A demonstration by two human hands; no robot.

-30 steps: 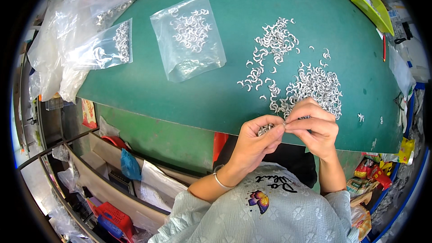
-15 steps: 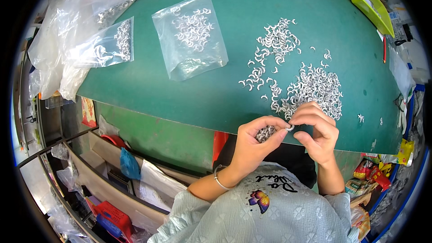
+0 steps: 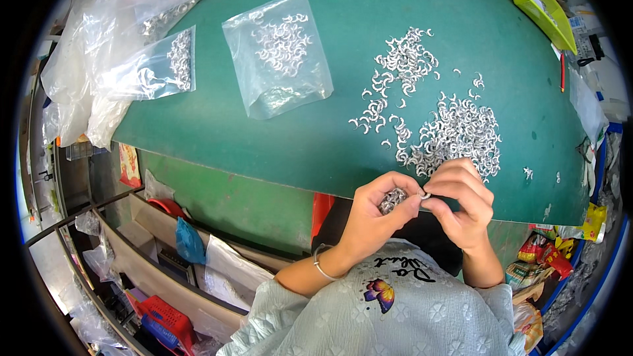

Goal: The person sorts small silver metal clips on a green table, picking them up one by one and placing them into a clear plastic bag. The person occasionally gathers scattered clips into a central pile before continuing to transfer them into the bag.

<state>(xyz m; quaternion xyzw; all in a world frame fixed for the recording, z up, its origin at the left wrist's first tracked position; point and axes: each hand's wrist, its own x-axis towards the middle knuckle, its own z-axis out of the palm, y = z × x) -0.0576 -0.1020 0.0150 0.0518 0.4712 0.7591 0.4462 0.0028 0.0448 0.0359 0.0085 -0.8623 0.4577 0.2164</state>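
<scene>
Several silvery crescent-shaped pieces lie cupped in my left hand, whose fingers curl round them. Between the fingertips of both hands sits a single crescent piece; the thumb and forefinger of my right hand pinch its right side, and my left fingertips meet it from the other side. Both hands are just over the table's near edge. Right beyond them spreads a dense heap of the same crescents, with a looser pile farther back.
A clear plastic bag with crescents on it lies mid-table on the green tabletop. Filled and crumpled bags crowd the far left. A yellow-green basket and a red pen are at the right. Below left stands a divided drawer.
My right thumb and forefinger have closed onto the single crescent piece, where they were apart before. My left hand has shifted slightly to the right.
</scene>
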